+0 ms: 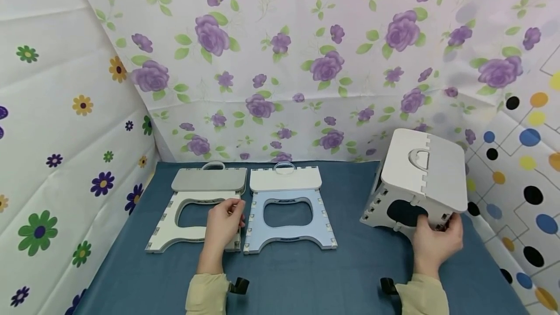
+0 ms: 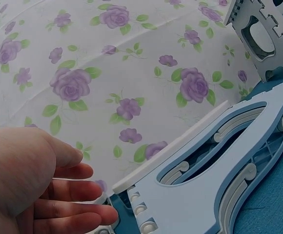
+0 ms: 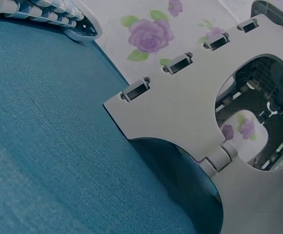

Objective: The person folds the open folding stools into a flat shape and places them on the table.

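At the right of the head view stands an unfolded folding step stool with a white and grey top and a carry handle. My right hand grips the near side panel of this stool, thumb at the panel's cut-out. The right wrist view shows the panel close up. My left hand hovers by the right edge of a flat-folded cream and grey stool. Its fingers are loosely bent and hold nothing. Beside it lies a flat-folded light blue and white stool.
A blue cloth covers the table. Behind it hangs a flowered sheet; a daisy-printed sheet hangs at the left and a dotted sheet at the right, close to the unfolded stool.
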`<action>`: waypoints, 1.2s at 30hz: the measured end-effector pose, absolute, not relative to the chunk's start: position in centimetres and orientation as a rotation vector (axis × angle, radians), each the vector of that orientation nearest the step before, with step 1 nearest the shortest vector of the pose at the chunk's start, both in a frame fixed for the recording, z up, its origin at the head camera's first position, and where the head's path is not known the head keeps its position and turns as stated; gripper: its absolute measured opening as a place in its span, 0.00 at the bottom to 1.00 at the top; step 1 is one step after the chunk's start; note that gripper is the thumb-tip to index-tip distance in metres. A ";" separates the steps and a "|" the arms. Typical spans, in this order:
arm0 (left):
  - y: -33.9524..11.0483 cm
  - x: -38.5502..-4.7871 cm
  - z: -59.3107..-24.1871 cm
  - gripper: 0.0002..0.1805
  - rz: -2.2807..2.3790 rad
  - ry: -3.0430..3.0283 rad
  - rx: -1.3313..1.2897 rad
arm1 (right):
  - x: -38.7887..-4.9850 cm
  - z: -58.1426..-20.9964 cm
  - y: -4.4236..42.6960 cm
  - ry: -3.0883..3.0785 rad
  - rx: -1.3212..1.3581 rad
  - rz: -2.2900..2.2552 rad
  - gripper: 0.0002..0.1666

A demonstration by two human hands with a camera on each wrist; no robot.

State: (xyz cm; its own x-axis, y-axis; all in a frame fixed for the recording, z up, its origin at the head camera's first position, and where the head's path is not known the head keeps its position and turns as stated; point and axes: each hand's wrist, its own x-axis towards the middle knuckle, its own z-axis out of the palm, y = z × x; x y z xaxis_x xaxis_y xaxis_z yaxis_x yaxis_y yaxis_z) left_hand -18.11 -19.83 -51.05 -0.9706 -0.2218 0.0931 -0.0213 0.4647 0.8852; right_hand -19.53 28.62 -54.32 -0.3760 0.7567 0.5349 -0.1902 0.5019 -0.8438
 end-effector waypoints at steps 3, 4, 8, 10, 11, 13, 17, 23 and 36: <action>-19.8 -18.2 -50.9 0.17 -1.519 -2.514 0.206 | -19.6 -54.3 28.7 -1.659 -0.476 1.109 0.32; -19.8 -18.3 -50.9 0.17 -1.518 -2.514 0.206 | -19.6 -54.3 28.7 -1.659 -0.477 1.115 0.33; -19.8 -18.3 -50.8 0.16 -1.510 -2.516 0.213 | -19.7 -54.2 28.7 -1.659 -0.475 1.132 0.33; -19.8 -18.3 -50.8 0.16 -1.506 -2.515 0.212 | -19.7 -54.1 28.6 -1.663 -0.467 1.135 0.34; -19.8 -18.3 -50.7 0.16 -1.504 -2.511 0.206 | -19.7 -54.1 28.6 -1.665 -0.464 1.136 0.34; -19.7 -18.3 -50.7 0.16 -1.506 -2.508 0.205 | -19.7 -54.0 28.6 -1.670 -0.462 1.135 0.34; -19.6 -18.3 -50.6 0.17 -1.510 -2.515 0.213 | -19.7 -54.1 28.7 -1.682 -0.452 1.129 0.33; -19.5 -18.3 -50.8 0.16 -1.519 -2.525 0.233 | -19.5 -54.1 28.9 -1.716 -0.471 1.129 0.27; -19.8 -18.0 -51.3 0.16 -1.503 -2.520 0.209 | -19.2 -54.3 28.7 -1.768 -0.477 1.201 0.20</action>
